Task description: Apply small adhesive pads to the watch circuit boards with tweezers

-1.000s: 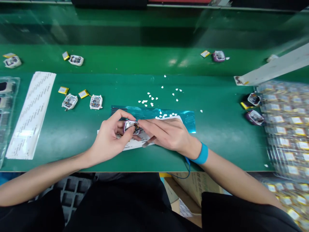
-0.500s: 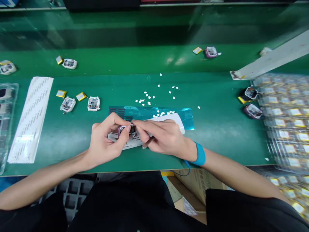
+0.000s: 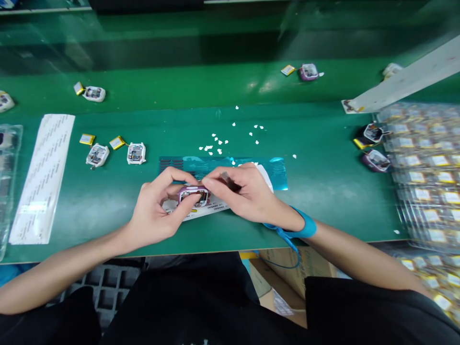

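My left hand [image 3: 158, 206] grips a purple watch case [image 3: 192, 189] between thumb and fingers. The open side of the case shows a white inner rim and electronics. My right hand [image 3: 253, 194] is closed around what looks like dark metal tweezers [image 3: 230, 182], its thumb and forefinger touching the right top edge of the case. The working tip cannot be made out. Beneath both hands lies a white printed sheet [image 3: 215, 208] on top of a blue film strip [image 3: 278, 175]. A blue wrist strap [image 3: 305, 225] goes round my right wrist.
Small white stickers [image 3: 220, 152] are scattered beyond the film. White watch cases [image 3: 136, 153] with yellow batteries [image 3: 117, 142] lie to the left, near a long white sheet [image 3: 43, 182]. At right are a dark case, a purple case [image 3: 375, 160] and stacked clear trays [image 3: 424, 177].
The purple watch case has tilted, showing more of its side and inside. My right hand has turned over, bringing the tweezers' end up into view. The camera view has shifted slightly.
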A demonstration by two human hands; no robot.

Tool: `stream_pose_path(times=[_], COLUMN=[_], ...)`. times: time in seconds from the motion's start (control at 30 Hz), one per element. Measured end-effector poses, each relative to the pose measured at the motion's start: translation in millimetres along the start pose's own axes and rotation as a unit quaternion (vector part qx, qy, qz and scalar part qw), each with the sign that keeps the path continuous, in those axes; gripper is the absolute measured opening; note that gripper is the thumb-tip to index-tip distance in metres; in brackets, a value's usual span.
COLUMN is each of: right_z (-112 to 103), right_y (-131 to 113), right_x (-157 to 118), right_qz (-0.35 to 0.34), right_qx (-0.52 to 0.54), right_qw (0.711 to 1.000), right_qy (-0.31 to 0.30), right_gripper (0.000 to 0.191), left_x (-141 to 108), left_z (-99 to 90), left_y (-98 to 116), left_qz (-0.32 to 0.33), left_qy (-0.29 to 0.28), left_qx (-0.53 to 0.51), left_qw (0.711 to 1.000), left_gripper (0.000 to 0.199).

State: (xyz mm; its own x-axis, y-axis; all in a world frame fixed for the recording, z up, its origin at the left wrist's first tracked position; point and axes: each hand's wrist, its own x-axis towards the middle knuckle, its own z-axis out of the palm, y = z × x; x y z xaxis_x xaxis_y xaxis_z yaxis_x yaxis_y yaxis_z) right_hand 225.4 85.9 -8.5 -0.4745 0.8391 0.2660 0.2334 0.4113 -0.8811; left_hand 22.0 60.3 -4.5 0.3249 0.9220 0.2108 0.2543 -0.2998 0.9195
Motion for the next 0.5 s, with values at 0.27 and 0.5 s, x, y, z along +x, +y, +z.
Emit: stream_pose_path(times=[0.27, 0.5], right_z=[-38, -62], right_y=[-13, 10], right_x=[-3, -37], right_qz=[-0.023, 0.107], right_qx=[0.055, 0.049], right_qw=[0.991, 0.990], right_qy=[0.122, 0.078], right_gripper=[0.051, 0.045], left_x=[1, 2], left_z=[0.4, 6.9], left_y=[-5, -21], left_qz=[0.150, 0.193], left_qy=[-0.097, -0.206], left_qx=[0.104, 0.192], left_qw=[0.978, 0.940], left_gripper=[0.008, 0.015])
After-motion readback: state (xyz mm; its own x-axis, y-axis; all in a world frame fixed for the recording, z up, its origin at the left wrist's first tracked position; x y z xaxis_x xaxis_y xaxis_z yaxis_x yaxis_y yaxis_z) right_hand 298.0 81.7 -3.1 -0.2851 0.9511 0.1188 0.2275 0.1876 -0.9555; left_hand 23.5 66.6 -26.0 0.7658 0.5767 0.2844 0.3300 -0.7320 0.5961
